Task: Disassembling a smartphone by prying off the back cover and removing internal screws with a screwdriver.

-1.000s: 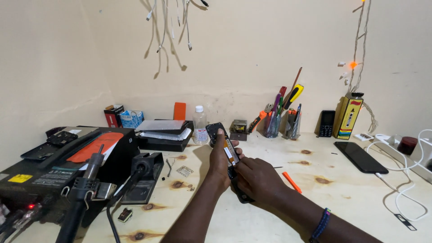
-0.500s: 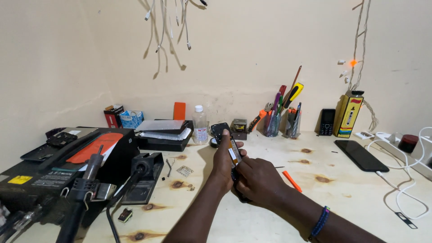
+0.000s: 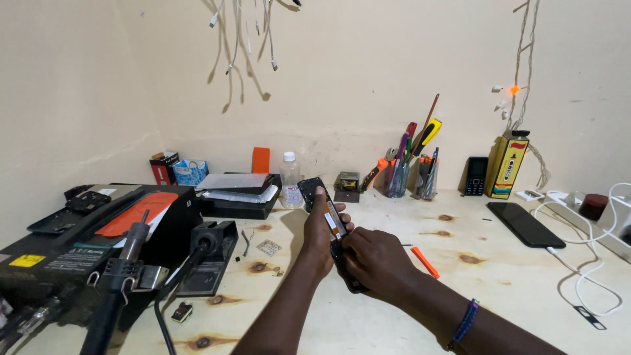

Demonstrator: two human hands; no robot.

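A dark opened phone point(image 3: 327, 213) with an orange strip inside is held over the middle of the wooden table point(image 3: 499, 276), tilted with its top end away from me. My left hand point(image 3: 317, 235) grips it from the left, thumb along its upper part. At the phone's lower end, my right hand point(image 3: 374, 260) is closed around the body, fingers pressing on it. The lower end of the phone is hidden by my right hand.
A black soldering station point(image 3: 72, 243) with an iron in its stand point(image 3: 204, 253) fills the left. Tool cups point(image 3: 411, 177), a small bottle point(image 3: 289, 172), a keypad phone point(image 3: 476, 176) and a yellow box point(image 3: 507, 167) line the wall. A black smartphone point(image 3: 524, 224) with white cable lies right; an orange tool point(image 3: 425, 261) lies close by.
Both hands and the phone have shifted slightly; the phone stays gripped the same way, with my right hand working at its lower end.
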